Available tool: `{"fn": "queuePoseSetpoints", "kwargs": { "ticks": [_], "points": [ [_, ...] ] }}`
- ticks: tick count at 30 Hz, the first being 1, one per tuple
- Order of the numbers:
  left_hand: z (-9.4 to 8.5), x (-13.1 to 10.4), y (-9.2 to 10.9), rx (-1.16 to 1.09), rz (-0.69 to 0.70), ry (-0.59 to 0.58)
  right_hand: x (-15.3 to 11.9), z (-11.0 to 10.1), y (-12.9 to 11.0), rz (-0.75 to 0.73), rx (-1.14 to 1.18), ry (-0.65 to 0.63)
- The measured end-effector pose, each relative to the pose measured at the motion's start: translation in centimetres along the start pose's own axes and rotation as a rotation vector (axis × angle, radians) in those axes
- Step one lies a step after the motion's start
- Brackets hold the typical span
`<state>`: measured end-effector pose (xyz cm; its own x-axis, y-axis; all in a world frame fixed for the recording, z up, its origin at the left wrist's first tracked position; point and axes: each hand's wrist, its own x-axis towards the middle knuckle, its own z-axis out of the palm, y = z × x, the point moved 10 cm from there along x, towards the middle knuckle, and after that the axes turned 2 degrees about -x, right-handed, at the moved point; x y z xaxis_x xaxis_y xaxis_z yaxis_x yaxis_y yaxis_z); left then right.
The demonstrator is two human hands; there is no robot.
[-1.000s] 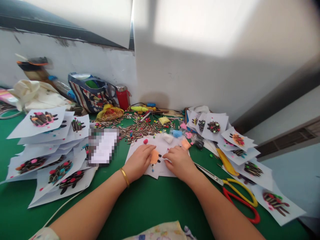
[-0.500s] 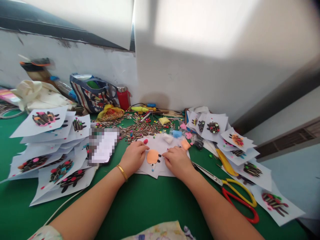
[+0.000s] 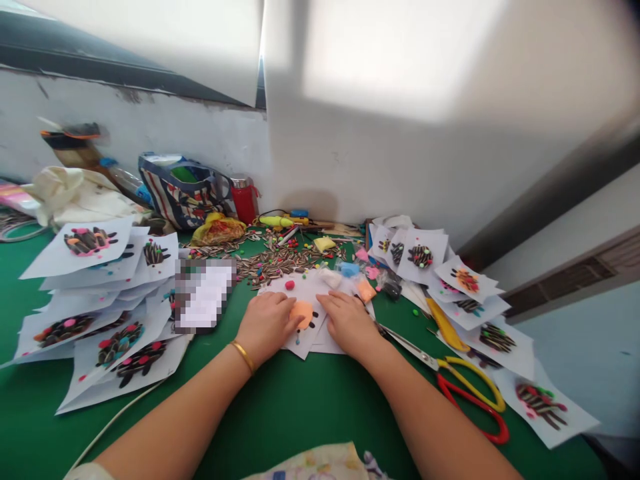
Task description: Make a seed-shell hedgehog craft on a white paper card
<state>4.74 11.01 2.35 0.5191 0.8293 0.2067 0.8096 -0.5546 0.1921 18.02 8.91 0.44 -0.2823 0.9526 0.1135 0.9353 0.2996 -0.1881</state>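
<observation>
A flattened orange clay disc (image 3: 303,315) lies on a white paper sheet (image 3: 299,350), with dark marks at its right edge and a small blue dot below. My left hand (image 3: 270,320) rests on the paper at the disc's left side, its fingers stretched out and overlapping that edge, the thumb apart. On the other side, my right hand (image 3: 347,323) lies flat on the white sheets, fingers extended and holding nothing. A red clay ball (image 3: 290,285) sits just beyond my left fingers. Packets of white clay (image 3: 331,279) and orange clay (image 3: 365,290) lie past my right hand.
Striped seeds (image 3: 273,263) are heaped behind the papers. Seed-decorated sheets (image 3: 95,243) are stacked at left, with more sheets (image 3: 425,257) along the right. Large scissors (image 3: 450,373) and a yellow-handled cutter (image 3: 445,323) lie near my right forearm. A phone (image 3: 205,297) is at left.
My left hand has shifted right and down, so it now covers the disc's left edge. The fingers of my right hand have straightened and moved slightly left.
</observation>
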Motion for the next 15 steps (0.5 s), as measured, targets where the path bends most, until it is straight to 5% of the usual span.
{"fn": "queuePoseSetpoints", "kwargs": {
  "ticks": [10,15],
  "points": [
    [1.9,-0.6,0.4,-0.059,0.053,-0.123,-0.2,-1.4,0.0,-0.012,-0.061,0.043],
    [2.4,-0.5,0.7,-0.092,0.114,-0.189,-0.2,-0.4,-0.5,-0.052,-0.023,-0.011]
  ]
}}
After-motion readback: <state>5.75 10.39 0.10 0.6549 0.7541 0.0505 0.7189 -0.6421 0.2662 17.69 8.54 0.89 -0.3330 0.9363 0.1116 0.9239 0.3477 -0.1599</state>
